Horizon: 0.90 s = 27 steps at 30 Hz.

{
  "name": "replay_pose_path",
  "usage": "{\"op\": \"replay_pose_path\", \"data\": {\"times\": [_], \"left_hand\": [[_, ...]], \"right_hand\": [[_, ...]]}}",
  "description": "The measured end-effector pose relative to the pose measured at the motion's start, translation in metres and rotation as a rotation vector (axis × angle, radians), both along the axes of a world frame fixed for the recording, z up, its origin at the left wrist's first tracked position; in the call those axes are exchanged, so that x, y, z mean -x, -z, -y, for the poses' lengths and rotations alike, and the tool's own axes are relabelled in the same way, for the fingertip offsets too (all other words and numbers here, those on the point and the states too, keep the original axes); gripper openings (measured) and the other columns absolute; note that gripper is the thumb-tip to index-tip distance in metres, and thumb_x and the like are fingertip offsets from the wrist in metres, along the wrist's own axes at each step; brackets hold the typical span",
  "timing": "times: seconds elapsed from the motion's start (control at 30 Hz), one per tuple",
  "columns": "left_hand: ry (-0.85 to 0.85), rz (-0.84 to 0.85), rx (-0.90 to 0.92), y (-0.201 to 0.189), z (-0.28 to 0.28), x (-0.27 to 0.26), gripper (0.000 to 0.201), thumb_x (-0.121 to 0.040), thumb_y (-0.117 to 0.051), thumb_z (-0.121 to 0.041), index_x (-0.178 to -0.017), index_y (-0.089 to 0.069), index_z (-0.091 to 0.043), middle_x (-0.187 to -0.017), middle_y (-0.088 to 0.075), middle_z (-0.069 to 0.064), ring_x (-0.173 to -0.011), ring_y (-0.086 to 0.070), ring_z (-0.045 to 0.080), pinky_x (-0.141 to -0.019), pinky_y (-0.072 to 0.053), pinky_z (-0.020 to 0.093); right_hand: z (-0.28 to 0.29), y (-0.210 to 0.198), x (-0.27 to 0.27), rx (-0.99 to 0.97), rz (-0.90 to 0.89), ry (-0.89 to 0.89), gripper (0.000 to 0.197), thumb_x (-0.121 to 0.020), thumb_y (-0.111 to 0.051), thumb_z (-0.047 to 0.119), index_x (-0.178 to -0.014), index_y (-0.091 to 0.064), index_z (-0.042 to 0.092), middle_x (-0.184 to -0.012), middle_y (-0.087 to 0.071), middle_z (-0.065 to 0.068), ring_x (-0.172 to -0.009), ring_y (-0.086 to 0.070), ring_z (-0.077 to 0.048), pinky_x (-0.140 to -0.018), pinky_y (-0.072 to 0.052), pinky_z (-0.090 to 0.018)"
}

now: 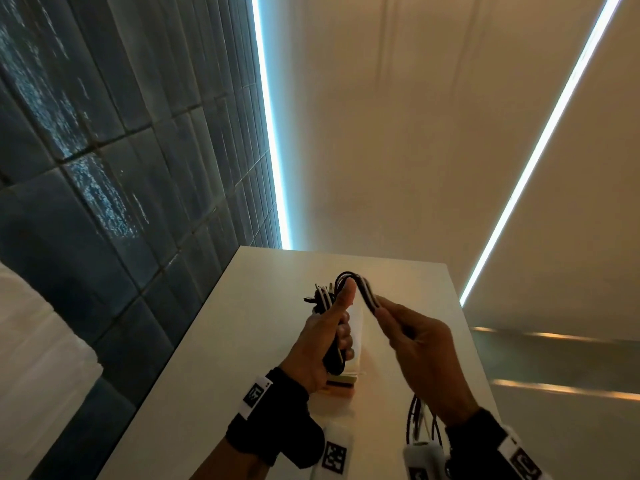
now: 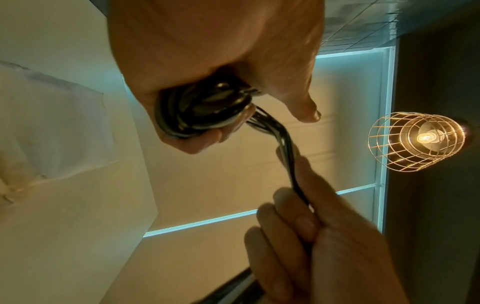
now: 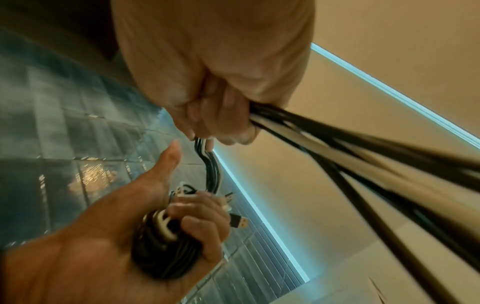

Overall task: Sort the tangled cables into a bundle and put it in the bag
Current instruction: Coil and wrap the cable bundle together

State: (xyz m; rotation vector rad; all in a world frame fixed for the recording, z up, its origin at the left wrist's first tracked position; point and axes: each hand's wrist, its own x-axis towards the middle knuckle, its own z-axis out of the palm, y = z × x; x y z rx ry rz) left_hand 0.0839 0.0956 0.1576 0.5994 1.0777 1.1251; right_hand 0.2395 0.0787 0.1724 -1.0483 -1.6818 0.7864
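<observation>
Both hands are raised above the white table (image 1: 214, 358). My left hand (image 1: 325, 337), thumb up, grips a coil of black and white cables (image 2: 200, 111) in its fist; the coil (image 3: 166, 242) shows USB plugs (image 3: 237, 220) sticking out. A band of strands (image 1: 351, 277) arches from the coil to my right hand (image 1: 412, 341), which grips them (image 3: 207, 168). Loose cable lengths (image 1: 415, 420) hang below the right wrist. A white bag-like thing (image 1: 358, 323) lies on the table, partly hidden behind the left hand, and also shows as a white bag-like thing (image 2: 52, 131) in the left wrist view.
A dark tiled wall (image 1: 104, 168) runs along the table's left side. Light strips (image 1: 270, 133) cross the pale ceiling. A wire-cage lamp (image 2: 418, 142) hangs nearby. Something white and soft (image 1: 34, 341) sits at the far left.
</observation>
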Motion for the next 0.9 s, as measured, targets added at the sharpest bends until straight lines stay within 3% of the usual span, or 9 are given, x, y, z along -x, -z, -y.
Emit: {"op": "replay_pose_path", "data": {"times": [0.1,0.23,0.4,0.47,0.53,0.67,0.73,0.8,0.9], "left_hand": [[0.079,0.056,0.0,0.002,-0.001,-0.006,0.056,-0.058,-0.08,-0.068,-0.063,-0.049,-0.021,-0.057,-0.04,-0.001,-0.051,-0.04,0.013,-0.053,-0.039,0.026],[0.072,0.239,0.097,0.001,0.002,-0.007,0.036,-0.079,-0.071,-0.039,-0.06,-0.051,-0.016,-0.054,-0.045,-0.003,-0.045,-0.043,0.011,-0.047,-0.037,0.021],[-0.1,0.272,0.118,0.008,-0.009,-0.001,0.036,-0.093,-0.055,-0.038,-0.068,-0.049,-0.013,-0.05,-0.044,0.0,-0.039,-0.039,0.01,-0.044,-0.033,0.022],[-0.174,0.32,0.087,0.002,-0.015,0.006,0.035,-0.095,-0.053,-0.035,-0.068,-0.049,-0.013,-0.051,-0.045,-0.001,-0.043,-0.043,0.011,-0.049,-0.038,0.025],[-0.235,0.336,0.048,-0.007,-0.02,0.017,0.036,-0.096,-0.053,-0.035,-0.066,-0.05,-0.014,-0.051,-0.045,-0.003,-0.045,-0.044,0.012,-0.053,-0.04,0.027],[-0.309,0.352,-0.03,-0.026,-0.029,0.042,0.039,-0.092,-0.055,-0.038,-0.058,-0.044,-0.02,-0.043,-0.036,-0.009,-0.035,-0.037,0.007,-0.046,-0.036,0.022],[-0.305,0.332,-0.089,-0.036,-0.033,0.049,0.042,-0.092,-0.055,-0.038,-0.056,-0.04,-0.022,-0.039,-0.029,-0.01,-0.032,-0.03,0.006,-0.04,-0.03,0.019],[-0.275,0.273,-0.13,-0.04,-0.029,0.046,0.04,-0.092,-0.056,-0.036,-0.057,-0.042,-0.023,-0.04,-0.026,-0.009,-0.032,-0.027,0.006,-0.039,-0.026,0.02],[-0.225,0.189,-0.158,-0.039,-0.019,0.025,0.042,-0.092,-0.057,-0.037,-0.056,-0.04,-0.022,-0.042,-0.026,-0.007,-0.035,-0.025,0.008,-0.042,-0.025,0.024]], "right_hand": [[0.004,0.005,0.015,-0.109,0.122,-0.139,0.024,-0.095,-0.056,0.024,-0.108,-0.066,0.042,-0.076,-0.072,0.014,-0.056,-0.064,-0.008,-0.055,-0.056,-0.024],[0.003,0.019,0.023,-0.17,0.351,-0.225,0.031,-0.097,-0.04,0.039,-0.102,-0.065,0.021,-0.076,-0.069,0.004,-0.061,-0.065,-0.014,-0.057,-0.055,-0.037],[0.012,0.028,0.029,-0.242,0.591,-0.276,0.026,-0.102,-0.036,0.033,-0.127,-0.045,0.028,-0.093,-0.064,0.009,-0.068,-0.059,-0.008,-0.059,-0.045,-0.013],[0.024,0.03,0.032,-0.11,0.454,-0.273,0.023,-0.101,-0.035,0.04,-0.124,-0.039,0.038,-0.083,-0.06,0.02,-0.061,-0.054,0.001,-0.055,-0.037,-0.009],[0.033,0.036,0.03,0.082,0.233,-0.272,0.011,-0.095,-0.038,0.049,-0.1,-0.04,0.04,-0.068,-0.061,0.023,-0.056,-0.054,0.003,-0.053,-0.037,-0.011],[0.045,0.078,0.001,0.527,-0.17,-0.346,0.04,-0.091,-0.048,0.057,-0.084,-0.059,0.019,-0.054,-0.044,0.006,-0.046,-0.035,-0.008,-0.045,-0.028,-0.021],[0.05,0.101,-0.024,0.669,-0.175,-0.385,0.054,-0.086,-0.05,0.06,-0.083,-0.064,0.008,-0.053,-0.04,0.005,-0.045,-0.033,-0.011,-0.047,-0.025,-0.023],[0.045,0.116,-0.044,0.676,0.006,-0.396,0.055,-0.082,-0.053,0.064,-0.086,-0.071,0.012,-0.056,-0.054,0.003,-0.051,-0.049,-0.014,-0.054,-0.038,-0.028],[0.023,0.111,-0.054,0.515,0.22,-0.339,0.051,-0.073,-0.055,0.075,-0.106,-0.072,0.04,-0.104,-0.072,0.01,-0.101,-0.064,-0.002,-0.096,-0.05,-0.038]]}}
